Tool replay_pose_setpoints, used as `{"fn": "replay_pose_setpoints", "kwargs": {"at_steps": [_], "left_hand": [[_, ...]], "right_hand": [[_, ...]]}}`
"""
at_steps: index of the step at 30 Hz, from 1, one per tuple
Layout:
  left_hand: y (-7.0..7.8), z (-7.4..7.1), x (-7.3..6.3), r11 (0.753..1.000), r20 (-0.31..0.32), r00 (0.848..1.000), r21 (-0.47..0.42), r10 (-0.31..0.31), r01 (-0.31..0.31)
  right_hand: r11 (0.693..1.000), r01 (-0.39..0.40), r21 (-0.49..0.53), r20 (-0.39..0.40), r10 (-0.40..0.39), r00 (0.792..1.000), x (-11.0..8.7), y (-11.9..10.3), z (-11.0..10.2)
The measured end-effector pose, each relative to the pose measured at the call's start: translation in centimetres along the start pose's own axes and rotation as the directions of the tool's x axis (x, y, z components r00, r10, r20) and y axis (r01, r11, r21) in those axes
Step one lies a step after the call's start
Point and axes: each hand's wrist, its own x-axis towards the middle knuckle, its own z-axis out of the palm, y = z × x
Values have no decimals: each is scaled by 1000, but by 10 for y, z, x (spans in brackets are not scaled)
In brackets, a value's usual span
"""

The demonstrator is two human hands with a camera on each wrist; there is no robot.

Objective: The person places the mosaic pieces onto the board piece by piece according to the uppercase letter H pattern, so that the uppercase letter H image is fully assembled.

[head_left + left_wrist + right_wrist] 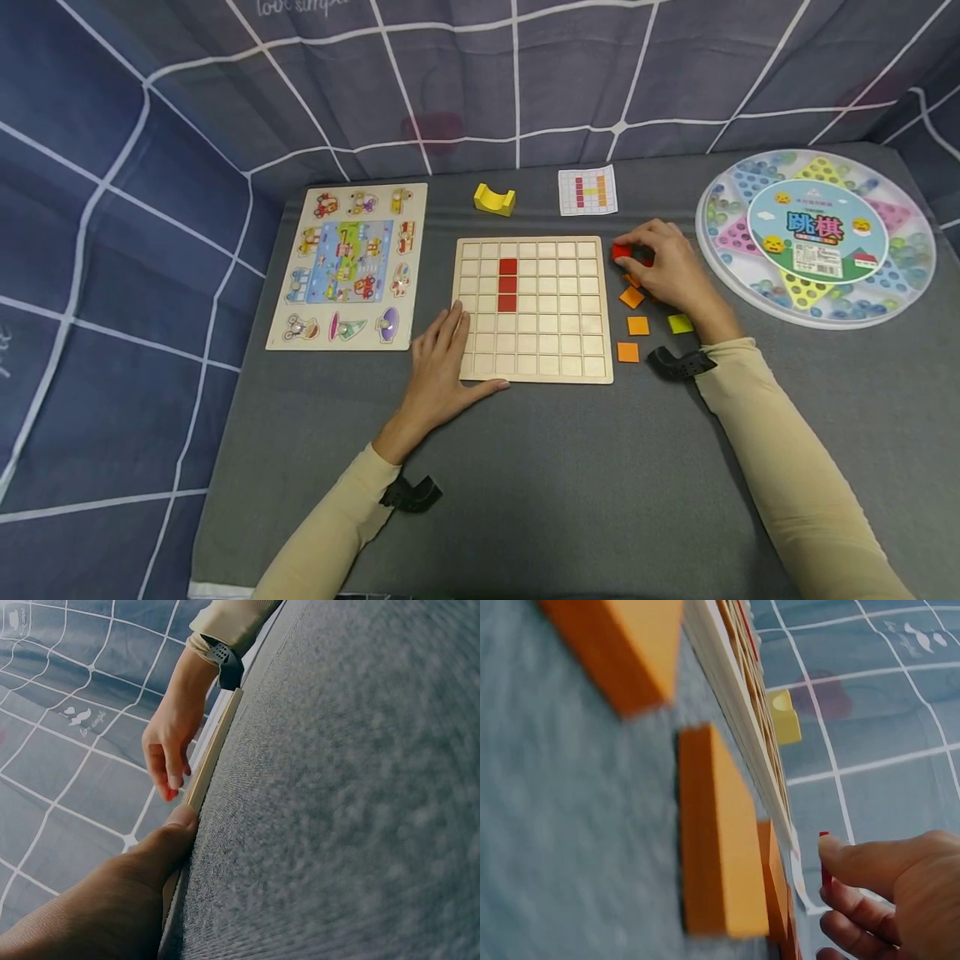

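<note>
A pale wooden grid board (555, 333) lies in front of me, with three red square tiles (507, 284) set in one column of cells. My left hand (438, 367) rests at the board's lower left corner, fingers along the left side and thumb by the front edge. Beyond the board's right side, my right hand (663, 262) pinches a red tile (826, 874) between thumb and fingers. Another bit of red shows beneath that hand, partly hidden. Orange tiles (637, 326) lie in a loose line below it. Under the right wrist is a yellow-green tile (680, 323).
A small card (588, 190) printed with a coloured grid lies behind the board. Left of it sits a curved yellow block (494, 200). A picture puzzle board (292, 329) is at the left, and a round Chinese checkers set (817, 275) at the right. Grid-patterned cloth (570, 75) hangs behind.
</note>
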Motion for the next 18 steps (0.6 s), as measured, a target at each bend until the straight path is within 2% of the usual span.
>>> {"fn": "replay_pose_setpoints", "kwargs": {"at_steps": [5, 10, 18], "left_hand": [[1, -1, 1, 1000, 18, 1000, -6, -17, 17], [3, -2, 2, 999, 41, 999, -9, -31, 31], [1, -4, 0, 999, 44, 998, 4, -44, 44]], "right_hand": [[999, 38, 1, 13, -38, 999, -2, -15, 5], [993, 118, 24, 21, -118, 993, -6, -36, 16], [976, 200, 85, 54, -205, 977, -7, -84, 46]]}}
